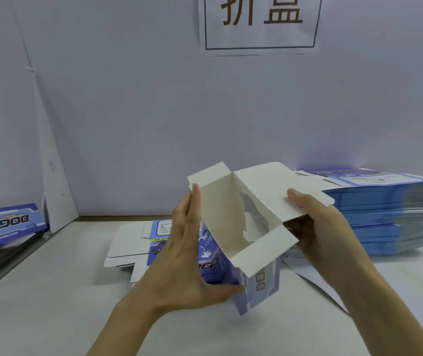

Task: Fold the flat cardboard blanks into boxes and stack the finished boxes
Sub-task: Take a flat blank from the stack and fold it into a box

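The white table (51, 317) holds everything. On its right side sits a tall pile of flat blanks (390, 214). A small pile of blanks (128, 242) lies flat in the middle, just behind the hands. A done box (12, 224) lies far off at the left edge.

The box (264, 278) being made is up in the air over the table, between the two hands. Its open top tips toward the camera. Its bottom is hidden, so I cannot tell if that end is closed.

The hands are apart, one on each side. The left hand (187, 253) holds the left side of the box, with fingers flat along it and the thumb pressed on the near corner. The right hand (318, 222) pinches the big flap (269, 191), thumb on top and fingers under.

Here is what could go wrong. If the big flap comes down before the small flaps (264, 250) fold in, they may stick out or get squashed. If the left hand squeezes too hard, the thin walls may bend or tear near the window hole (251, 217). If the hold is too loose, the box may slip and fall on the small pile.
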`<state>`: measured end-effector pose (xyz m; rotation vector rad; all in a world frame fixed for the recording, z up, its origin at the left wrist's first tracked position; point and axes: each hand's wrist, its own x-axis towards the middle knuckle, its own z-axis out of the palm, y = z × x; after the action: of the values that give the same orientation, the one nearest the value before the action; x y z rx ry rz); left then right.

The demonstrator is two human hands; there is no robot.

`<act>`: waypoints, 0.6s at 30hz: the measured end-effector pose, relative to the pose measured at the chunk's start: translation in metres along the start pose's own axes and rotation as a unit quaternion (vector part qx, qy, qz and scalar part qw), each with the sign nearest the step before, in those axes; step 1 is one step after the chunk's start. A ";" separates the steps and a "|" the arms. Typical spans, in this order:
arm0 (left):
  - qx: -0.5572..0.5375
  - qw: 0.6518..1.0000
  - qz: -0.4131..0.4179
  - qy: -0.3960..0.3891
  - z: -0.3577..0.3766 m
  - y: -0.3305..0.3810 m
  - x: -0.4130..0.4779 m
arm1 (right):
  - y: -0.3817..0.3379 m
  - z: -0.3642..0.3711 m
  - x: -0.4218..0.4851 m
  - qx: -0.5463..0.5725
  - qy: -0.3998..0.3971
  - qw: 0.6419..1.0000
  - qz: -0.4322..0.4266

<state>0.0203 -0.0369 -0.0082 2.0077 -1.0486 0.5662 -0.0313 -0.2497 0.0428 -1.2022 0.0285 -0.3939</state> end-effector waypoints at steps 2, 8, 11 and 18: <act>-0.005 1.000 0.004 -0.006 0.004 0.002 0.002 | 0.001 -0.002 0.001 -0.021 0.017 0.999 -0.033; -0.039 0.999 0.012 -0.013 -0.001 0.004 0.003 | 0.002 -0.014 0.005 -0.074 0.071 0.977 -0.185; -0.068 0.997 0.006 -0.018 0.000 0.006 0.002 | 0.005 -0.015 0.006 -0.112 0.079 0.967 -0.217; -0.007 0.999 0.033 -0.030 0.002 0.012 0.002 | -0.001 -0.021 0.009 -0.074 0.064 0.981 -0.169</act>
<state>0.0116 -0.0438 -0.0031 1.9946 -1.1561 0.5340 -0.0282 -0.2715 0.0375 -1.3306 -0.0357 -0.7779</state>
